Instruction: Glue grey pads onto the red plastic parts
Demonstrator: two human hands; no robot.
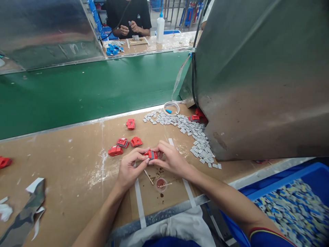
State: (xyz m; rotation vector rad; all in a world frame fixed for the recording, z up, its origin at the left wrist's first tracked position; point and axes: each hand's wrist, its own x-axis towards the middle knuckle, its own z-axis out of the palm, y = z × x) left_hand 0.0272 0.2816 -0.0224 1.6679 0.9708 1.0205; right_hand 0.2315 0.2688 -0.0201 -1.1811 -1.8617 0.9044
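My left hand [131, 166] and my right hand [171, 158] meet over the brown bench, both pinching one small red plastic part [152, 154] with a grey piece set in it. Three more red parts [122, 145] lie just left of my hands, and a further red part [130, 124] sits farther back. A spread of small grey metal pieces [191, 132] runs from the bench's middle to the right. Below my hands stand a small cap of reddish paste [160, 184] and a thin stick [148, 177].
A green conveyor belt [84, 89] runs behind the bench. A large metal hood [262, 79] stands at right, a blue bin of small parts [293, 202] at lower right. A tape ring [171, 108] lies by the belt. Across the belt another person [128, 17] works beside a white bottle [160, 25].
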